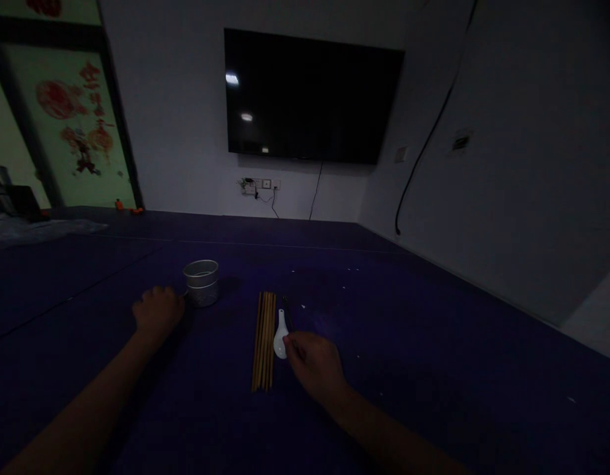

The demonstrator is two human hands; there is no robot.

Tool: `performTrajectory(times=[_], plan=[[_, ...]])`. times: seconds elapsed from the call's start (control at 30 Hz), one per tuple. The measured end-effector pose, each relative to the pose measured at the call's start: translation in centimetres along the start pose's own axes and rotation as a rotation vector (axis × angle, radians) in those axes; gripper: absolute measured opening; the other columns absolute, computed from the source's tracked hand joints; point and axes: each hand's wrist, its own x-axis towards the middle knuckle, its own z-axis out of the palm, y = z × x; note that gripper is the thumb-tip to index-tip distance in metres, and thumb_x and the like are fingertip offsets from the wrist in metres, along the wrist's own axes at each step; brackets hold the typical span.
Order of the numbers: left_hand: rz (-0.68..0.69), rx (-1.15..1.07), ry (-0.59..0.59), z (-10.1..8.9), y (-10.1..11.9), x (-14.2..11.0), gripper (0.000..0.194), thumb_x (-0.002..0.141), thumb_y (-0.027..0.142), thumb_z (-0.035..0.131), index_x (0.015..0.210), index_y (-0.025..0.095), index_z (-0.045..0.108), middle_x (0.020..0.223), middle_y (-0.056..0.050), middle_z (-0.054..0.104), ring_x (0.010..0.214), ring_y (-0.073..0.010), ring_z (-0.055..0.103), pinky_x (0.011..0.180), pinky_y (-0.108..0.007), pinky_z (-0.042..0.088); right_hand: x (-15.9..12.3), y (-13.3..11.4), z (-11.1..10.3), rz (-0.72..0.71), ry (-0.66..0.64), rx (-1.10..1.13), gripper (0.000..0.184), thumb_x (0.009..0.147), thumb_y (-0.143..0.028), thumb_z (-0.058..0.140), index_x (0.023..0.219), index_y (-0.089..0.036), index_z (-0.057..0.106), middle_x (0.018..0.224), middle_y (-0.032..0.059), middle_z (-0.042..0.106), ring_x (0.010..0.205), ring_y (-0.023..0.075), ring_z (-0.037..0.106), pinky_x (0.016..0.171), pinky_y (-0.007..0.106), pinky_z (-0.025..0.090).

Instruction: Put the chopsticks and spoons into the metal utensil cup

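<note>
A silvery metal cup [203, 290] stands upright on the dark blue surface, left of centre. At its left side my left hand [159, 313] is closed around what looks like its thin handle, mostly hidden by the fingers. A row of several wooden chopsticks [264, 343] lies side by side, pointing away from me. Just to their right rests a white soup spoon [281, 333], bowl towards me. My right hand [315, 365] is pinched at the right rim of that bowl. Beside the spoon, a thin dark utensil [286, 311] runs under my fingers; its lower end is hidden.
The blue surface [226, 422] stretches to the wall, with small white scraps on it. A television [309, 99] hangs above sockets [265, 185]. A black cable [424, 155] runs down the right wall. Clear plastic sheeting [42, 229] lies at far left.
</note>
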Motion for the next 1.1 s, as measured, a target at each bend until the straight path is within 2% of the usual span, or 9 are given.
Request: performTrajectory(times=[0.43, 0.57, 0.7, 0.8, 0.93, 1.03, 1.1], plan=[[0.048, -0.02, -0.083, 0.9, -0.7, 0.9, 0.039, 0.087, 0.036, 0.036, 0.087, 0.007, 0.063, 0.097, -0.02, 0.063, 0.093, -0.0336, 0.058, 0.069, -0.04, 0.045, 0.0, 0.2, 0.5, -0.018, 0.008, 0.002, 0.035, 0.091, -0.03, 0.04, 0.065, -0.019, 0.061, 0.059, -0.0009, 0.062, 0.05, 0.0104, 0.053, 0.049, 0.024, 0.026], [0.033, -0.057, -0.065, 1.3, -0.7, 1.0, 0.033, 0.086, 0.029, 0.037, 0.082, 0.009, 0.063, 0.092, -0.018, 0.064, 0.088, -0.0306, 0.059, 0.067, -0.037, 0.044, 0.1, 0.4, 0.5, -0.005, 0.051, 0.058, 0.028, 0.089, -0.026, 0.043, 0.071, -0.02, 0.064, 0.068, 0.001, 0.065, 0.06, 0.0127, 0.058, 0.054, 0.023, 0.034], [-0.052, -0.094, -0.018, 1.4, -0.8, 0.9, 0.028, 0.083, 0.018, 0.036, 0.081, 0.007, 0.061, 0.087, -0.019, 0.063, 0.087, -0.0315, 0.059, 0.068, -0.039, 0.043, 0.5, 0.9, 0.4, -0.004, 0.111, 0.103, 0.026, 0.089, -0.018, 0.042, 0.091, -0.019, 0.067, 0.082, 0.0043, 0.067, 0.074, 0.0152, 0.061, 0.066, 0.025, 0.043], [-0.171, -0.17, 0.059, 1.1, -1.0, 0.9, 0.026, 0.083, 0.02, 0.036, 0.082, 0.006, 0.058, 0.086, -0.021, 0.062, 0.086, -0.033, 0.058, 0.067, -0.04, 0.042, 0.8, 1.4, 0.5, -0.023, 0.089, 0.075, 0.033, 0.086, -0.008, 0.04, 0.102, -0.019, 0.066, 0.095, 0.007, 0.068, 0.088, 0.0182, 0.06, 0.078, 0.03, 0.045], [-0.323, -0.306, 0.198, 0.4, -1.4, 1.2, 0.027, 0.086, 0.027, 0.033, 0.081, 0.01, 0.054, 0.081, -0.016, 0.06, 0.077, -0.0301, 0.058, 0.06, -0.037, 0.041, 1.1, 2.2, 1.1, -0.035, -0.032, 0.001, 0.045, 0.078, 0.002, 0.042, 0.11, -0.018, 0.064, 0.114, 0.008, 0.063, 0.105, 0.0207, 0.056, 0.091, 0.034, 0.042], [-0.379, -0.466, 0.451, -0.4, -1.4, 1.3, 0.024, 0.087, 0.025, 0.029, 0.082, 0.014, 0.05, 0.082, -0.012, 0.056, 0.081, -0.0278, 0.055, 0.064, -0.037, 0.04, 1.1, 2.6, 1.6, -0.027, -0.125, -0.048, 0.049, 0.077, 0.001, 0.044, 0.118, -0.02, 0.06, 0.124, 0.0073, 0.058, 0.116, 0.0218, 0.05, 0.097, 0.037, 0.037], [-0.295, -0.575, 0.648, -1.0, -0.9, 0.9, 0.019, 0.086, 0.023, 0.029, 0.08, 0.017, 0.047, 0.082, -0.011, 0.053, 0.084, -0.0273, 0.052, 0.07, -0.04, 0.039, 1.0, 2.7, 1.7, -0.014, -0.173, -0.072, 0.051, 0.077, -0.001, 0.044, 0.122, -0.021, 0.058, 0.128, 0.0067, 0.055, 0.121, 0.022, 0.046, 0.099, 0.038, 0.035]])
